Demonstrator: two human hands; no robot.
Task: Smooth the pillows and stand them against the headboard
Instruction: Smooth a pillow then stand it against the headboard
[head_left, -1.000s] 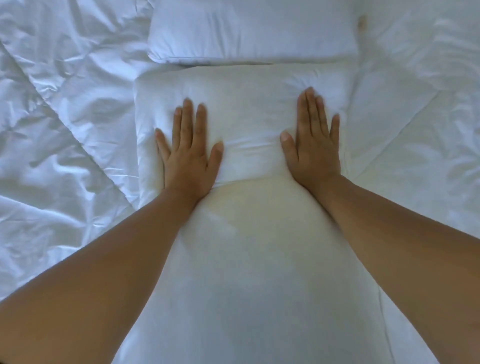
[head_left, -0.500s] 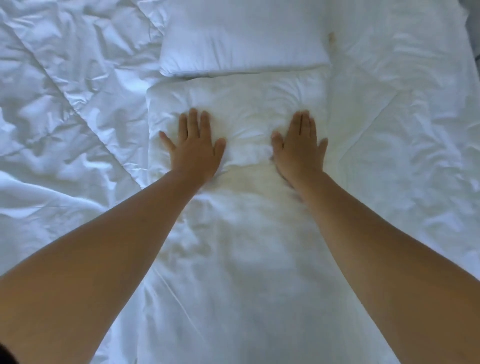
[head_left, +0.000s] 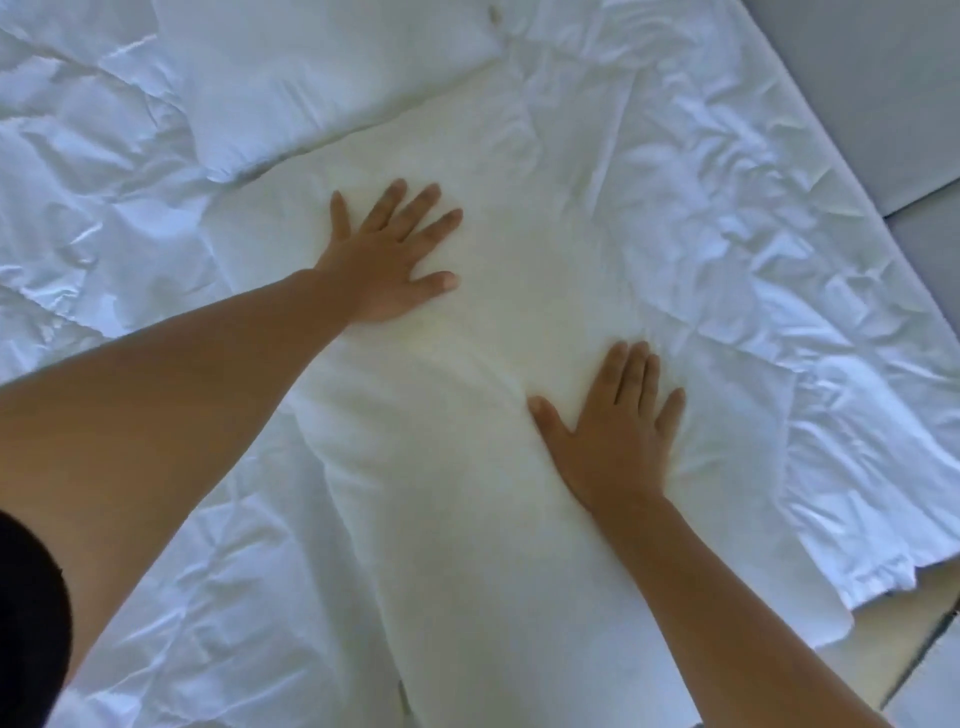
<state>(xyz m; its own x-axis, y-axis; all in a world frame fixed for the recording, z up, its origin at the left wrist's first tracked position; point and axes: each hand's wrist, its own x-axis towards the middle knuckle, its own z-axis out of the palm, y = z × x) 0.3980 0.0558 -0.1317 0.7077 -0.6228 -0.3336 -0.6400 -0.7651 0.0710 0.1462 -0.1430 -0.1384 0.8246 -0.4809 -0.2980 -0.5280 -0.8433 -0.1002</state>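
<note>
Both hands are drifting apart since half a second ago: the left hand (head_left: 387, 254) is pressing further up the pillow (head_left: 467, 467), the right hand (head_left: 613, 431) lower near its edge. Each grip is lying flat, fingers apart, clamping nothing, likely pushing creases outward. It is lying flat on the bed (head_left: 753, 234), beside a second pillow (head_left: 311, 78).

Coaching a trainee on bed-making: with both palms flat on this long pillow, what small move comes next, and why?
Probably sweep the right hand outward toward the pillow's right edge: creases bunch just beyond its fingers, while the left hand lies flat on the far end.
</note>
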